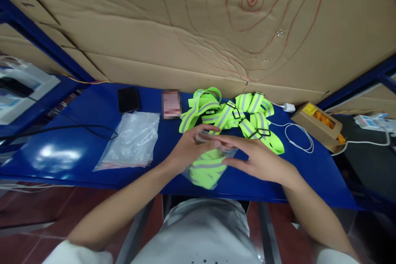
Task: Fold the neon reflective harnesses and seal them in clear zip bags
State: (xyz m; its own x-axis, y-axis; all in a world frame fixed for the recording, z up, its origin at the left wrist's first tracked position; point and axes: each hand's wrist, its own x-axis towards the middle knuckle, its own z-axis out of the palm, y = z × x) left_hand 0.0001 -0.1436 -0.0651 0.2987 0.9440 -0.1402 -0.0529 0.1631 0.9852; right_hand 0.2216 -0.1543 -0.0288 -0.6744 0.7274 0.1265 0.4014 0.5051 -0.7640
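Observation:
My left hand (188, 148) and my right hand (256, 157) meet over a clear plastic bag (206, 171) that holds a folded neon-yellow reflective strap. Both hands pinch the bag's upper edge, fingers curled on it. The bag lies on the blue table (77, 148) near its front edge. Just behind my hands lies a loose pile of neon-yellow reflective straps (232, 113) with grey bands and black buckles.
A stack of empty clear bags (133, 140) lies to the left. Behind it are a black phone (128, 99) and a blurred card (171, 104). A white charger cable (297, 132) and an open cardboard box (318, 123) sit right. A cardboard wall (198, 24) backs the table.

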